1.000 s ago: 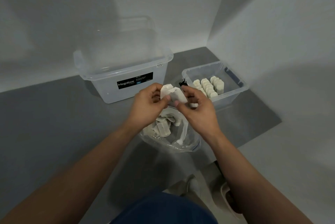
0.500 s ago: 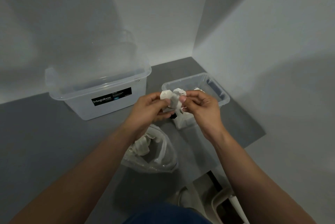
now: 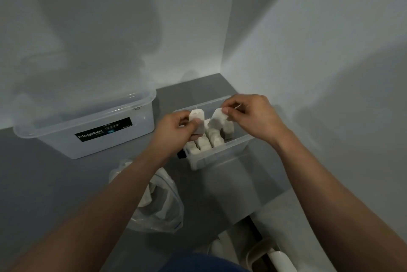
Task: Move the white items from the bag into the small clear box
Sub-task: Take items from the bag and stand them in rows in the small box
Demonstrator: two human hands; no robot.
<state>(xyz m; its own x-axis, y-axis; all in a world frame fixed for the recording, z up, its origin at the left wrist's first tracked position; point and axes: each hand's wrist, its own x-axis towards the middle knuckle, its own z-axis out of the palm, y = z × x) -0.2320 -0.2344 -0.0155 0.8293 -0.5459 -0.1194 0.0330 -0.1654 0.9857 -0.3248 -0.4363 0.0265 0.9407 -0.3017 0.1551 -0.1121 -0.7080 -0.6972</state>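
Over the small clear box (image 3: 220, 157), my left hand (image 3: 176, 130) pinches one white item (image 3: 197, 120) and my right hand (image 3: 253, 115) pinches another white item (image 3: 218, 120). Both pieces hang just above the rows of white items (image 3: 209, 141) standing upright inside the box. The clear plastic bag (image 3: 163, 203) lies on the grey surface below my left forearm, with a few white items (image 3: 146, 196) still showing inside it; my arm hides part of the bag.
A large clear tub (image 3: 88, 130) with a black Megabox label stands to the left of the small box, against the back wall. White walls meet in a corner behind the box. The grey surface ends at a ledge on the lower right, with white objects (image 3: 279, 260) below.
My hands have separated the white pieces, one in each hand, and carried them away from the bag to above the small box. The view has shifted right.
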